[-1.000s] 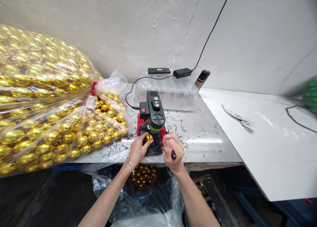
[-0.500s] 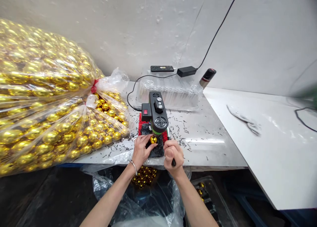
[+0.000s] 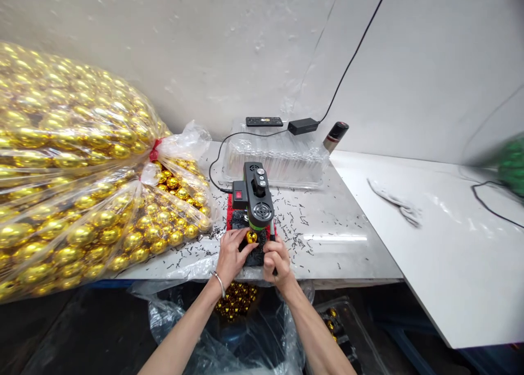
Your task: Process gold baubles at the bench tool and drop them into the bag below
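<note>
My left hand (image 3: 232, 254) pinches a gold ball (image 3: 251, 237) between thumb and fingers, under the head of the black machine (image 3: 258, 197), near the front edge of the metal tabletop (image 3: 347, 257). My right hand (image 3: 277, 261) is clenched round the black-ended lever (image 3: 272, 231) on the machine's right side. Below the machine lies a black pad (image 3: 254, 256), with a red mat (image 3: 229, 214) showing around it — short black bits (image 3: 301, 219) are strewn on the metal about them.

A big clear bag of gold balls (image 3: 73, 162) fills the left side, its red tie (image 3: 154, 150) towards the machine. Towards the back edge sit clear plastic trays (image 3: 274, 165), a flat black device (image 3: 264, 121) and a black power adapter (image 3: 303, 126) by them, and a dark-capped can (image 3: 335, 137) leans near the back right corner. Under the front edge, between my forearms, more gold balls (image 3: 235, 301) lie in open clear plastic (image 3: 172, 309).
</note>
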`<state>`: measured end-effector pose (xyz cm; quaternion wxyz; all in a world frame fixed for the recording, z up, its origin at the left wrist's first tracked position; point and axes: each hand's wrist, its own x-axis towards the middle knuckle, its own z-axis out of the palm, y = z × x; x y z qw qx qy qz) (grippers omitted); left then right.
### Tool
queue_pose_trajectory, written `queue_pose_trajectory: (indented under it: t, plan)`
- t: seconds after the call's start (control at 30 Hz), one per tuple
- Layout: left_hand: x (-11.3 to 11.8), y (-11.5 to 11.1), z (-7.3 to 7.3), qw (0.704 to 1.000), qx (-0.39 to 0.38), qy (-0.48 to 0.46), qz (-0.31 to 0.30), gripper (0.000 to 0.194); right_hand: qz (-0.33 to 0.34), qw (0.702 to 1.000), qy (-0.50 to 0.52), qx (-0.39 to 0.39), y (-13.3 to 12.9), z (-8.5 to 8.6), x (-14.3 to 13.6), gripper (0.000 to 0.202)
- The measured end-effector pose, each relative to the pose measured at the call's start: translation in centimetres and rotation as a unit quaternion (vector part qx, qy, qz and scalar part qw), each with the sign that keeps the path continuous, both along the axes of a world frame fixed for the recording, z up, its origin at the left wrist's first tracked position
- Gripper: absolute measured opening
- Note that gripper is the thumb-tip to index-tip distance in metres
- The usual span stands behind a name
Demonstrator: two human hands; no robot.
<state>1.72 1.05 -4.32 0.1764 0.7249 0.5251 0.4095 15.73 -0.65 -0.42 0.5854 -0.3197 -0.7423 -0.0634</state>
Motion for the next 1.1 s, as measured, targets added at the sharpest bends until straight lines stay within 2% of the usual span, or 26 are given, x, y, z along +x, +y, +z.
queue_pose_trajectory:
  t: [0.1,0.23,0.33,0.4,0.5,0.57,0.6,0.63,0.7,0.77,0.83,0.9,0.97,1.03,1.1]
  plan:
    - [0.1,0.3,-0.1,1.0,0.0,-0.01,0.004,0.032,0.002,1.0,0.02,-0.003,-0.2,1.8,0.0,0.03]
    - [0.0,0.4,0.4,0.999,-0.006,-0.051,0.013,0.031,-0.001,0.996,0.075,-0.047,-0.6,6.1,-0.3,0.028]
    - [-0.6,-1.6,0.8,0.996,-0.016,-0.087,0.022,0.034,-0.006,0.993,0.093,-0.078,-0.7,8.2,-0.5,0.029]
    - [-1.2,-4.2,0.6,0.995,-0.032,-0.091,-0.009,0.038,-0.002,0.992,0.095,-0.084,-0.8,8.4,-0.6,0.029]
    - [-1.8,-8.7,-0.3,0.991,-0.062,-0.077,-0.087,0.039,0.0,0.992,0.093,-0.086,-1.1,7.5,-0.7,0.029]
    - [-2.1,-10.4,-0.6,0.989,-0.082,-0.078,-0.096,0.038,-0.003,0.991,0.099,-0.087,-1.2,6.7,-0.8,0.029]
    - [-2.4,-10.5,-0.5,0.989,-0.086,-0.081,-0.087,0.037,-0.003,0.991,0.103,-0.086,-1.3,6.5,-0.8,0.029]
    - [-2.9,-10.0,-0.2,0.991,-0.081,-0.082,-0.073,0.035,-0.003,0.991,0.107,-0.085,-1.3,6.3,-0.9,0.029]
    - [-4.2,-7.5,1.2,0.997,-0.039,-0.065,-0.026,0.029,-0.002,0.99,0.112,-0.081,-1.2,6.1,-1.0,0.03]
    - [-6.1,-3.5,3.0,0.998,0.033,-0.022,0.044,0.029,-0.003,0.99,0.114,-0.078,-1.2,6.1,-1.1,0.03]
    - [-8.1,1.1,4.8,0.992,0.051,0.055,0.105,0.029,-0.006,0.991,0.114,-0.075,-1.2,6.1,-1.2,0.03]
    - [-9.8,5.2,6.1,0.978,0.008,0.149,0.147,0.024,-0.01,0.991,0.111,-0.075,-1.2,6.0,-1.2,0.03]
    - [-10.8,8.4,6.6,0.965,-0.073,0.21,0.141,0.017,-0.012,0.992,0.104,-0.073,-1.2,5.8,-1.1,0.03]
    - [-11.0,10.5,6.6,0.964,-0.145,0.198,0.098,0.02,-0.013,0.992,0.1,-0.07,-1.2,5.7,-1.1,0.03]
    - [-10.8,11.8,6.4,0.969,-0.196,0.143,0.053,0.031,-0.013,0.993,0.099,-0.066,-1.2,5.5,-1.0,0.029]
